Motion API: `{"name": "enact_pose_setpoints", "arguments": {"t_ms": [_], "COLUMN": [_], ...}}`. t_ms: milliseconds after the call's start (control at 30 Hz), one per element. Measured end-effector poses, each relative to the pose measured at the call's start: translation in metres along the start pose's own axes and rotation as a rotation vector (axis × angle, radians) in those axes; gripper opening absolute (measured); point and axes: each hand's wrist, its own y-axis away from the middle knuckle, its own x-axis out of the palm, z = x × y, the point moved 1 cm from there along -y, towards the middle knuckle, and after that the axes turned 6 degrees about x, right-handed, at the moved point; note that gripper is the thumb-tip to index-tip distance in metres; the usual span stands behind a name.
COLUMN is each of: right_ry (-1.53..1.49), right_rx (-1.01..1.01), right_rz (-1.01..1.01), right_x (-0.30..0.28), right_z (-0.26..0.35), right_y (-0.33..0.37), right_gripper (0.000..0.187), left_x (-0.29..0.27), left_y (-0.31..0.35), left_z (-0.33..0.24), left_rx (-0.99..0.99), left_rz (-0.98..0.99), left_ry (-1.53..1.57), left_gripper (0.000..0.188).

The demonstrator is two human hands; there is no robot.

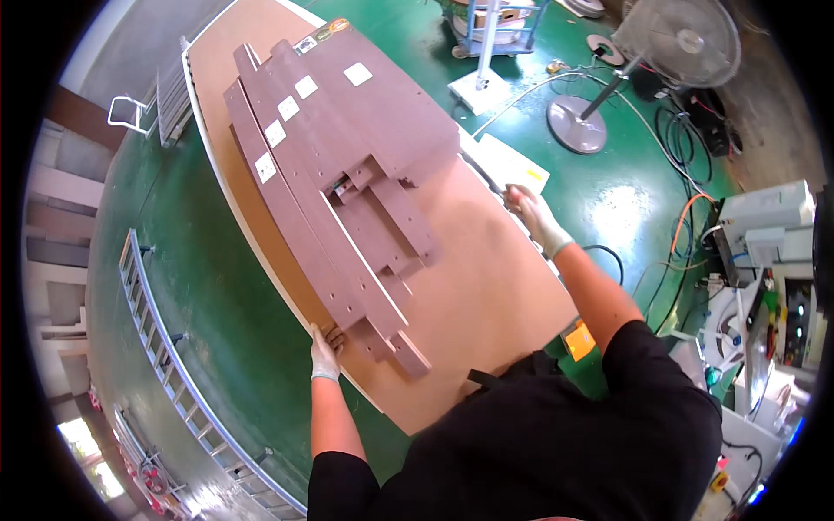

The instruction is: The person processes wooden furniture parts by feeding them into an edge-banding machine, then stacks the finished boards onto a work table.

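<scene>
My left hand (325, 354), in a pale glove, grips the left edge of a long tan-topped table (486, 286), its fingers curled over the rim beside the brown panels. At the right edge of the table is my gloved right hand (536, 217), its fingers curled in; what they hold, if anything, I cannot make out. Between my hands, brown panels (382, 95) of different lengths lie stacked on the table, several with drilled holes and some with square white labels (357, 75). The near ends of the narrower panels (365, 334) are stepped.
A metal ladder-like roller frame (174, 360) lies on the green floor at left. Right of the table stand a pedestal fan (578, 126), loose cables (682, 143) and machinery (764, 217). A blue trolley (495, 30) is at the far end. An orange box (579, 339) sits by my right arm.
</scene>
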Motion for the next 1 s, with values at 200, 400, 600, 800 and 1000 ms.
{"name": "enact_pose_setpoints", "arguments": {"t_ms": [200, 400, 600, 800, 1000], "right_ry": [0.023, -0.112, 0.273, 0.38, 0.39], "right_rx": [-0.067, -0.019, -0.411, -0.394, -0.396], "right_rz": [0.265, 0.637, 0.537, 0.429, 0.36], "right_x": [0.08, 0.152, 0.146, 0.148, 0.145], "right_z": [0.083, 0.133, 0.099, 0.073, 0.058], "right_y": [-0.202, -0.26, -0.344, -0.31, -0.286], "right_gripper": [0.066, 0.044, 0.047, 0.047, 0.048], "left_x": [0.037, 0.075, 0.081, 0.062, 0.058], "left_y": [-0.076, -0.144, -0.187, -0.19, -0.186], "left_z": [-0.124, -0.204, -0.192, -0.189, -0.189], "left_rx": [0.314, 0.288, 0.27, 0.244, 0.233], "left_rz": [0.287, 0.212, 0.237, 0.261, 0.294], "left_ry": [0.275, 0.48, 0.518, 0.471, 0.424], "left_gripper": [0.076, 0.075, 0.075, 0.075, 0.074]}}
